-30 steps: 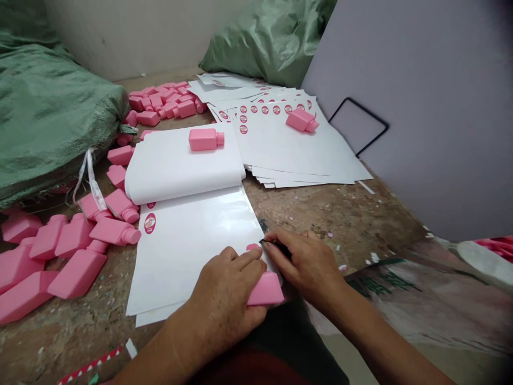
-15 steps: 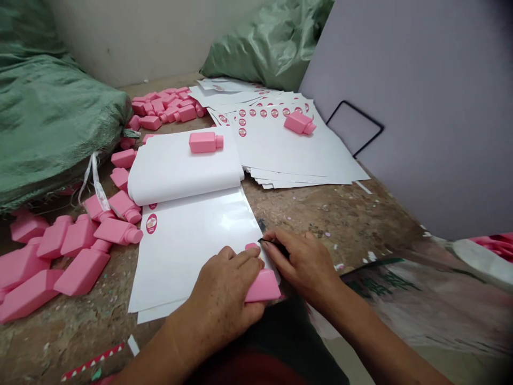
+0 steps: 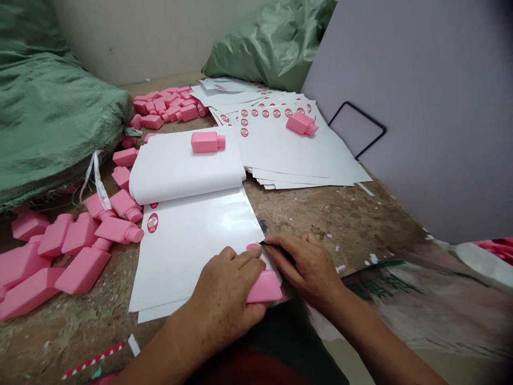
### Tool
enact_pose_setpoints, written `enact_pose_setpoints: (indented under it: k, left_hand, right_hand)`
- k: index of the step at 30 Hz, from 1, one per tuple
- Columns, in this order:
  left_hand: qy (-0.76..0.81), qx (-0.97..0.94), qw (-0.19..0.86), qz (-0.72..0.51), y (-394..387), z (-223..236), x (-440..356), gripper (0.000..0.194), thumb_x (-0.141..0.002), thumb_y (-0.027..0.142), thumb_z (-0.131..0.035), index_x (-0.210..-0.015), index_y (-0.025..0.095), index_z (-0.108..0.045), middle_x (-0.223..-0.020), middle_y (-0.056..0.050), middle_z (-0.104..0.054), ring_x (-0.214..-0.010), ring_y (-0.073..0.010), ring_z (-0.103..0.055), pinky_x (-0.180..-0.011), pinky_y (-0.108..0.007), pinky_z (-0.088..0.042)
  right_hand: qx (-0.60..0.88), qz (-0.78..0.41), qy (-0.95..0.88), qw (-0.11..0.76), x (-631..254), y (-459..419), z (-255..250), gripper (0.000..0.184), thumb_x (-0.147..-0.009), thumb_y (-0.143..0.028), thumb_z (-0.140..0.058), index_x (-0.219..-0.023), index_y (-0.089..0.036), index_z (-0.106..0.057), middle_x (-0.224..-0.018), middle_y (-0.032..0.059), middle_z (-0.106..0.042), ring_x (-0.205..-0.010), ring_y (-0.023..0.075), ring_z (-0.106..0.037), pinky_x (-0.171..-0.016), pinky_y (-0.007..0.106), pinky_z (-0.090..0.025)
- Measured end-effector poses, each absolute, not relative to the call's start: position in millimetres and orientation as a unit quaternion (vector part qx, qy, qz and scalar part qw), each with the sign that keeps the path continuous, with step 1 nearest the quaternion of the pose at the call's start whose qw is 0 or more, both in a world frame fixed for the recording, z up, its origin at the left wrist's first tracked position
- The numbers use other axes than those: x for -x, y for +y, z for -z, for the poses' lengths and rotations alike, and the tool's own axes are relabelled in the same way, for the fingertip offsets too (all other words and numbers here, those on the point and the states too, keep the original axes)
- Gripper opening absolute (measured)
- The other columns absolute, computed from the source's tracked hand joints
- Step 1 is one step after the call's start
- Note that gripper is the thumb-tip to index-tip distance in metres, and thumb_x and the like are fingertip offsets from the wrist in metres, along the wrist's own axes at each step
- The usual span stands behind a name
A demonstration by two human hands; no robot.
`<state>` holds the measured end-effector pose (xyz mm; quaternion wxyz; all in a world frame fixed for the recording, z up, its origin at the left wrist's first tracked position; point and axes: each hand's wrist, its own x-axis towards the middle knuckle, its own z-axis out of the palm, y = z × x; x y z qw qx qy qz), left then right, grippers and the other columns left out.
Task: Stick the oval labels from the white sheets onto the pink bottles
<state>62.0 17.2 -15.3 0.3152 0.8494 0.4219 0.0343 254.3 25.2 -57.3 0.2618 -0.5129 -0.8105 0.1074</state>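
Observation:
My left hand (image 3: 230, 280) is closed around a pink plastic bottle (image 3: 265, 286) and rests at the near right corner of a white sticker sheet (image 3: 196, 240). One oval red label (image 3: 153, 223) shows at that sheet's left edge. My right hand (image 3: 303, 263) pinches a thin black tool, its dark tip (image 3: 263, 243) right by the bottle's neck end; its kind I cannot make out. The fingers of my left hand hide most of the bottle's upper face. A rolled-back sheet (image 3: 180, 171) lies above, with another pink bottle (image 3: 206, 142) on it.
Many pink bottles (image 3: 84, 267) lie at the left, with a further heap (image 3: 170, 104) behind. A green sack (image 3: 60, 117) bulges over the left side. Label sheets (image 3: 300, 155) are stacked at the back right, one pink bottle (image 3: 301, 123) on top. A grey panel (image 3: 420, 107) stands at the right.
The view has shifted very slightly. Both hands keep nearly the same place, the left still on the bottle and the right still with the dark tip at its neck end.

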Motion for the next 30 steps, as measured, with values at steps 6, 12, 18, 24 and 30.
enact_pose_setpoints:
  k: [6, 12, 18, 24, 30]
  left_hand:
    - [0.485, -0.73, 0.444, -0.185, 19, 18, -53, 0.043, -0.078, 0.036, -0.066, -0.117, 0.018, -0.06, -0.128, -0.012, -0.063, -0.109, -0.0294, -0.057, -0.094, -0.044, -0.044]
    - [0.562, -0.473, 0.613, -0.29, 36, 15, -42, 0.041, -0.08, 0.051, -0.066, -0.106, 0.019, -0.061, -0.103, -0.005, -0.066, -0.095, -0.0213, -0.058, -0.081, -0.033, -0.044]
    - [0.555, -0.396, 0.649, -0.337, 36, 24, -40, 0.052, -0.078, 0.05, -0.071, -0.118, 0.02, -0.058, -0.125, -0.009, -0.061, -0.108, -0.0257, -0.059, -0.088, -0.036, -0.044]
    - [0.54, -0.359, 0.663, -0.374, 34, 19, -40, 0.049, -0.077, 0.043, -0.075, -0.116, 0.019, -0.058, -0.122, -0.009, -0.063, -0.101, -0.0219, -0.063, -0.083, -0.032, -0.046]
    - [0.472, -0.28, 0.728, -0.411, 7, 5, -44, 0.039, -0.078, 0.032, -0.074, -0.112, 0.02, -0.058, -0.113, -0.007, -0.065, -0.09, -0.0173, -0.064, -0.075, -0.028, -0.05]
  right_hand:
    - [0.534, -0.126, -0.802, 0.236, -255, 21, 51, 0.025, -0.094, -0.023, -0.048, -0.11, -0.019, -0.066, -0.096, 0.0042, -0.077, -0.078, 0.0218, -0.071, -0.066, 0.034, -0.038]
    - [0.509, -0.171, -0.826, 0.171, -259, 11, 44, 0.035, -0.093, -0.025, -0.055, -0.126, -0.024, -0.065, -0.105, 0.0027, -0.076, -0.072, 0.0231, -0.07, -0.072, 0.039, -0.042]
    - [0.474, -0.404, -0.744, 0.24, -266, -4, 22, 0.029, -0.086, -0.029, -0.067, -0.114, -0.031, -0.073, -0.098, 0.0, -0.077, -0.08, 0.0215, -0.071, -0.069, 0.032, -0.05]
    - [0.513, -0.474, -0.565, 0.44, -254, -7, 8, 0.006, -0.076, -0.031, -0.075, -0.073, -0.026, -0.073, -0.08, -0.0004, -0.068, -0.078, 0.0176, -0.063, -0.068, 0.026, -0.048]
    - [0.528, -0.508, -0.486, 0.477, -219, -8, 13, 0.012, -0.08, -0.034, -0.074, -0.079, -0.024, -0.067, -0.071, -0.0039, -0.06, -0.066, 0.0115, -0.055, -0.057, 0.019, -0.043]
